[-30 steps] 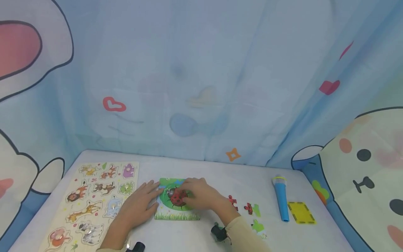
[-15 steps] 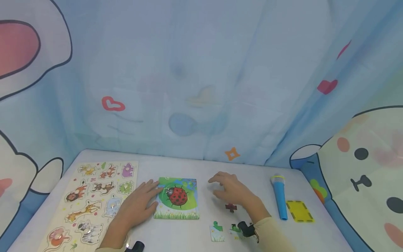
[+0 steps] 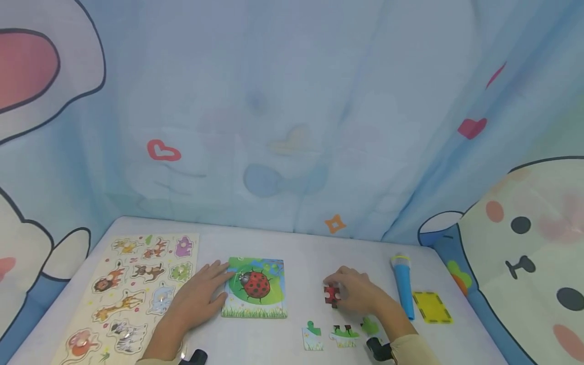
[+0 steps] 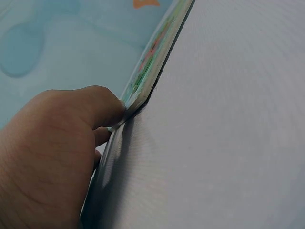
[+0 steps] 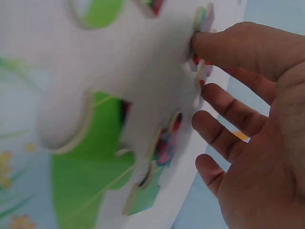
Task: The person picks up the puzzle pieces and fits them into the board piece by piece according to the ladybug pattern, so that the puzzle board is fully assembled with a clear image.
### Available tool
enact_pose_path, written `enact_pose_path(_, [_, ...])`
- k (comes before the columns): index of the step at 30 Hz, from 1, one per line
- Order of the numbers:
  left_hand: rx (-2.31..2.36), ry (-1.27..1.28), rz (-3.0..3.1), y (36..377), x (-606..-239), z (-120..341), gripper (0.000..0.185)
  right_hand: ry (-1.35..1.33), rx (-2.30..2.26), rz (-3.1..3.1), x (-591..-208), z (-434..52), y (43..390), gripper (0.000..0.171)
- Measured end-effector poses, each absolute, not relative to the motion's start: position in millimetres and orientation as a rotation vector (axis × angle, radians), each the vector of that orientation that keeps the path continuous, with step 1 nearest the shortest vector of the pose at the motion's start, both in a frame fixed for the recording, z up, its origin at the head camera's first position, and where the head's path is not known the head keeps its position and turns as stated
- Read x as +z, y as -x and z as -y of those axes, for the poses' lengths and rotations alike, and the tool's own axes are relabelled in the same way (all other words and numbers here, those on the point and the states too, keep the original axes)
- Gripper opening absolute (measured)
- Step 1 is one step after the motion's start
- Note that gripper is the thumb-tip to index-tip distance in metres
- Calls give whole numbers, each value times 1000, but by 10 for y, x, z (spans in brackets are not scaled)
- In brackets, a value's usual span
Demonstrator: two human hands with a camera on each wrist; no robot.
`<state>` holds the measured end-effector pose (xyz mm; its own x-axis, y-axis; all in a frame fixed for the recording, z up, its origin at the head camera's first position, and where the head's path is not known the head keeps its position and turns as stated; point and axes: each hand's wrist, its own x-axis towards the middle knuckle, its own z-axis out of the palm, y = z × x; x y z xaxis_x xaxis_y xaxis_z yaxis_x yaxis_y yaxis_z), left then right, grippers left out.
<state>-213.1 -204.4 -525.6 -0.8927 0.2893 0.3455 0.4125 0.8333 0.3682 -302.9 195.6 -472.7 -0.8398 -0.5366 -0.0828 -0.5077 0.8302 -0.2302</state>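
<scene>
Bench (image 3: 292,243): pale grey top; carries all items, curtain w/ cartoon prints behind.
Animal board (image 3: 132,289): big peg puzzle at the left edge, pieces seated, untouched.
Ladybird puzzle (image 3: 254,287): green tray just right of the animal board. 1.0 s ago both hands were on it; now only the left one. Spot on the bench unchanged.
Left hand (image 3: 197,296): flat, fingers straight, tips pressing the tray's left edge (image 4: 143,86) – steadies it, grips nothing. Same pose in all three head shots.
Right hand (image 3: 358,294): has left the tray & moved right to the loose pieces, well apart from the tray, near the blue tube. 0.5 s ago it hovered w/ spread fingers above the red piece; now fingertips are closed on it. Wrist cam: thumb (image 5: 224,47) on the piece's edge, other fingers loosely bent.
Blue tube (image 3: 403,286): lies just right of the right hand; yellow card (image 3: 432,306) beside it.
Red piece (image 3: 331,295): pinched at the fingertips, at or just off the bench – can't tell if lifted.
Loose pieces (image 3: 339,334): three green/white ones in a row near the front edge.
Meaning: looks like tray fitting paused, next piece being fetched.
</scene>
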Motion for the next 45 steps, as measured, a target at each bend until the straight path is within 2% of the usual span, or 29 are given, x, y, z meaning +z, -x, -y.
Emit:
enact_pose_path(7, [-626, 536, 2741, 2127, -5254, 2047, 48, 950, -329, -2844, -4751, -1994, 3009, 33])
enact_pose_path(15, [-633, 538, 2735, 2140, -5267, 2051, 48, 1097, -379, -2861, -4725, -1869, 3027, 33])
enact_pose_path(34, [-628, 545, 2738, 2148, -5265, 2052, 48, 1241, -321, -2762, -4610, -1079, 2990, 35])
enact_pose_path(45, [-636, 551, 2733, 2142, -5237, 2046, 48, 1358, -369, -2705, -4660, -776, 2991, 24])
